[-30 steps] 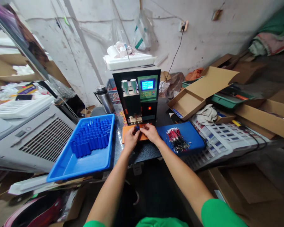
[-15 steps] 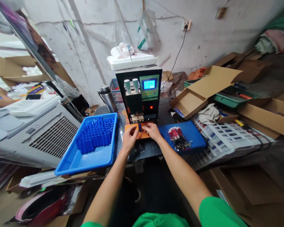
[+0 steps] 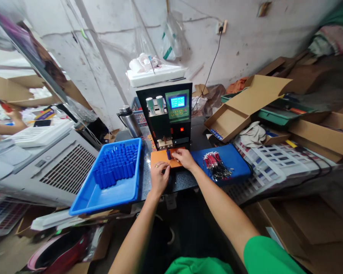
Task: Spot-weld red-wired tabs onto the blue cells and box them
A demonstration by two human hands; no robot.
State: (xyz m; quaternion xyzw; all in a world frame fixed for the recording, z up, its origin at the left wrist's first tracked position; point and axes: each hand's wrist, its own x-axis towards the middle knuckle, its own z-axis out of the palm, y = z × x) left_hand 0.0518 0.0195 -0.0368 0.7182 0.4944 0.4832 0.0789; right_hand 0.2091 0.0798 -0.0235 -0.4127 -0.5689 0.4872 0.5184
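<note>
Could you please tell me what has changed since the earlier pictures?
The left hand has drawn back, away from the machine and the upright blue cylinder. The right hand stays close beside the cylinder; the blue tray and wire bundle look unchanged.

One dark blue cylinder [image 3: 168, 154] — upright — stands on an orange plate [image 3: 159, 156].

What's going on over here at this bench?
A person is working with both bare hands in front of a black machine with a lit screen. The right hand is at a dark blue cylinder standing on an orange block. The left hand is at the block's near edge; whether it grips anything is unclear. A blue tray of similar cylinders sits left, and bundled wires lie right.
</note>
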